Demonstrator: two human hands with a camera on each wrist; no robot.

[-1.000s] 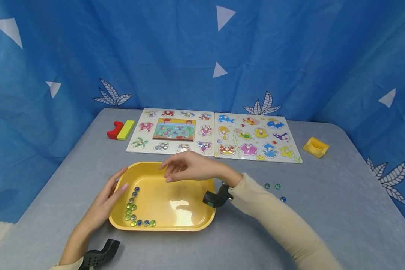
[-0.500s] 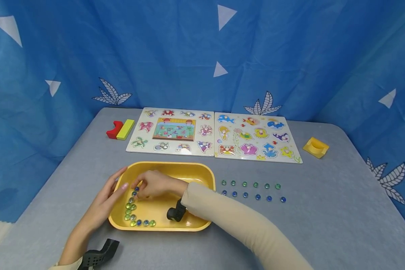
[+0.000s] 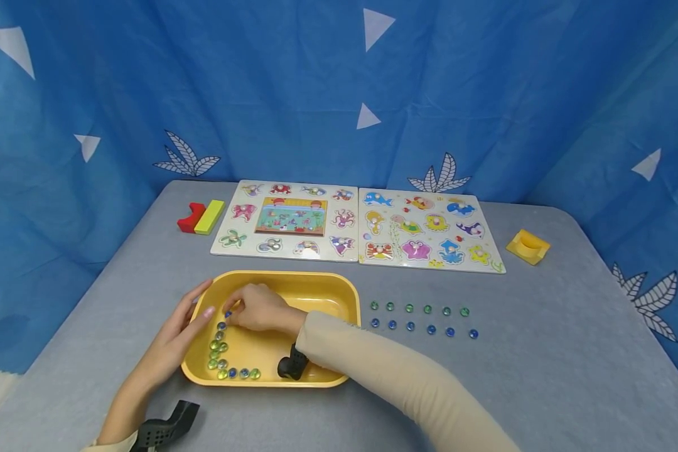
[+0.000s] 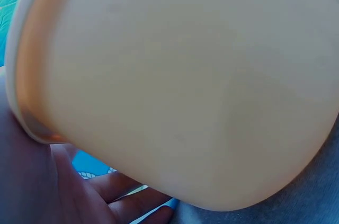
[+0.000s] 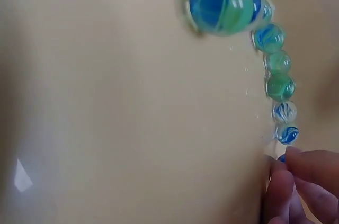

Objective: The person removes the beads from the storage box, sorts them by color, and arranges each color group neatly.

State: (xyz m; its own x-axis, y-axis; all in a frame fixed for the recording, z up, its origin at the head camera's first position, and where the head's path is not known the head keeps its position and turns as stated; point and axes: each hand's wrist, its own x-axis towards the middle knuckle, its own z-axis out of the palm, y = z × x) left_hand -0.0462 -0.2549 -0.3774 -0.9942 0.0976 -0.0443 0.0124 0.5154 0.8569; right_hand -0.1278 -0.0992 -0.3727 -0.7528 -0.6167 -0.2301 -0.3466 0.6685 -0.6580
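My left hand (image 3: 172,336) holds the left end of a yellow plastic tray (image 3: 294,273); its thumb lies over the rim and its fingers are outside the wall. Inside the tray, my right hand (image 3: 260,307) pinches a blue marble (image 5: 281,158) between thumb and fingertip, at the far end of a line of marbles. Its fingers cover most of that marble in the right wrist view. Several green, blue and clear marbles (image 5: 280,86) run along the tray's left side and round its near corner. The left wrist view shows the tray's wall (image 4: 175,86) filling the picture.
Right of the tray lie a row of green marbles (image 3: 409,308) and a row of blue marbles (image 3: 410,326). Two sea-animal puzzle boards (image 3: 364,220) lie behind. A red block (image 3: 189,220), a yellow-green block (image 3: 209,217) and a yellow block (image 3: 528,247) sit farther out.
My right hand has moved left and down from above the tray's middle to the far end of the marble line, where it now pinches a blue marble. My left hand has stayed put.
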